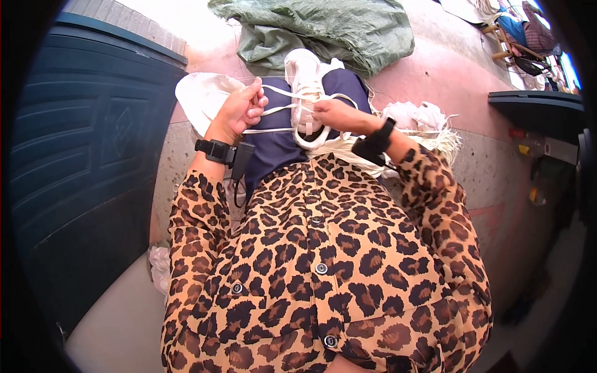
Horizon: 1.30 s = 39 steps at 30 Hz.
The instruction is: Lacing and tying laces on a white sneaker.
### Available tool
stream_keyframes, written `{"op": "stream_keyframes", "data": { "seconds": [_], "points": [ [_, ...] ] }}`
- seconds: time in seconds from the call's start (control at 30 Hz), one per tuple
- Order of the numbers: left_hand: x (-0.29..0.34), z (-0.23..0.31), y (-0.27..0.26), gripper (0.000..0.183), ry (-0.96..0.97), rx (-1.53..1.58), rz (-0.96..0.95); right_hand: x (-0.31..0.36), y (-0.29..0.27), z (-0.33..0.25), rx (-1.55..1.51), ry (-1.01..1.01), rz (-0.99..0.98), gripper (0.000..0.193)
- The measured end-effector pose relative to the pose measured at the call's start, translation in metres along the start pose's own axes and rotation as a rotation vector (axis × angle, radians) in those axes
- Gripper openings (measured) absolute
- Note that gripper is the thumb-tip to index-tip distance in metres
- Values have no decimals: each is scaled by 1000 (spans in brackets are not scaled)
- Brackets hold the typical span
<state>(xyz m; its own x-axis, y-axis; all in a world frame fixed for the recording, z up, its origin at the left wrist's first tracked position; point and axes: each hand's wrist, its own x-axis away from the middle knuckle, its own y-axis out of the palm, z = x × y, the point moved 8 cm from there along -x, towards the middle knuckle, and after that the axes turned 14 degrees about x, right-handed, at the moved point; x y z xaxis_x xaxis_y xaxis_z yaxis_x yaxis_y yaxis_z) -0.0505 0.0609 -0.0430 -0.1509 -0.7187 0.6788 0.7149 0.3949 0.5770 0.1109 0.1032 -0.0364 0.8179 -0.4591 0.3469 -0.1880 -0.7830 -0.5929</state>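
A white lace-up shoe (302, 65) rests on my lap between my legs in dark blue trousers, toe pointing away from me. White shoelaces (278, 110) stretch from its eyelets out to the left. My left hand (242, 109) is closed in a pinch on a shoelace, left of the shoe and apart from it. My right hand (341, 117) pinches a lace at the shoe's right side, close over the tongue. A loop of lace arcs above the right fingers. Both wrists wear black straps with small devices.
A green woven sack (329, 31) lies ahead on the floor. A white rounded item (205, 93) is beside my left leg. Cream laces in a bundle (444, 146) and white pieces (415, 117) lie right. A dark blue panelled door (99, 137) stands left; a dark ledge (528, 102) juts in right.
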Motion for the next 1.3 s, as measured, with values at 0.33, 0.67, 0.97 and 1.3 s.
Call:
{"op": "stream_keyframes", "data": {
  "seconds": [0.33, 0.67, 0.97, 1.3],
  "points": [
    [-36, -27, 24, 30, -45, -419, 132, 111, -152, -84, -1200, -602, 446, 17],
    [-43, -1, 79, 29, 354, -964, -140, 107, -159, -122, -1225, -897, 310, 17],
    [-29, -28, 129, 27, 149, -1079, -505, 80, -167, -104, -1048, -692, 377, 18],
    [-14, 109, -56, 17, 341, 492, 128, 82, -142, 82, -282, 367, 758, 16]
  ]
}}
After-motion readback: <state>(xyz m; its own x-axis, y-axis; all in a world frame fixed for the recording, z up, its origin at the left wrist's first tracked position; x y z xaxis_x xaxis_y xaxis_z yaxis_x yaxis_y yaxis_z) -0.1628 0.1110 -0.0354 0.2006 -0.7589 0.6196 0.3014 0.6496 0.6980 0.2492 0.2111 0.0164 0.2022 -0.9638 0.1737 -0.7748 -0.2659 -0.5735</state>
